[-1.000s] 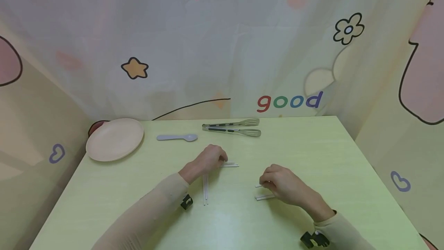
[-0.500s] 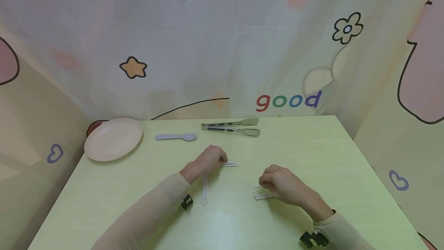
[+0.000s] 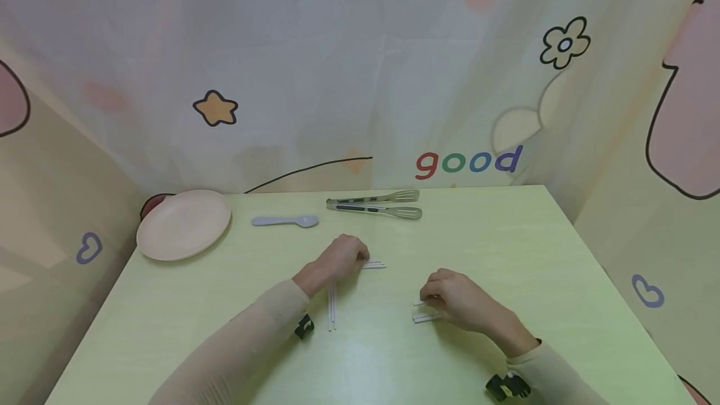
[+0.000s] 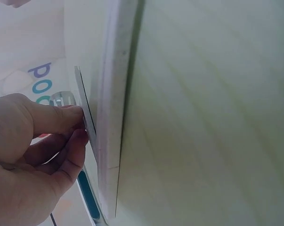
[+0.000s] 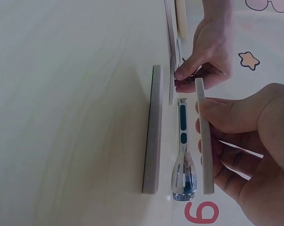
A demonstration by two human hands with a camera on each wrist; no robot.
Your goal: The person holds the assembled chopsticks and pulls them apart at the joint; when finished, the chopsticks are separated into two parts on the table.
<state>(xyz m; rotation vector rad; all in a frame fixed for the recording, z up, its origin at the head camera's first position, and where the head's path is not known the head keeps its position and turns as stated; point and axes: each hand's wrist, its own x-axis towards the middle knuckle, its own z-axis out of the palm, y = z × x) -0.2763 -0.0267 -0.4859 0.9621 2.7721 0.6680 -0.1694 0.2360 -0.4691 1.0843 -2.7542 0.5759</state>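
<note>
A pale printed curtain (image 3: pixel 343 67) hangs behind a light green bench (image 3: pixel 506 236); a round plate (image 3: pixel 182 227) sits at its far left corner; metal tongs (image 3: pixel 365 209) lie in a narrow V along the far edge; the left hand (image 3: pixel 340 258) and, nearer the person, the right hand (image 3: pixel 461 302) each have thumb and fingers drawn into a pinch; a lilac spoon (image 3: pixel 281 221) rests left of the tongs; the left pinches a thin white stick (image 4: pixel 81 87) near other sticks (image 3: pixel 374 265); the right grips another white stick (image 5: pixel 206 150) above the bench.

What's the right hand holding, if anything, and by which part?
The right hand grips a thin, straight, whitish stick off-centre, toward the end nearer the left hand.
</note>
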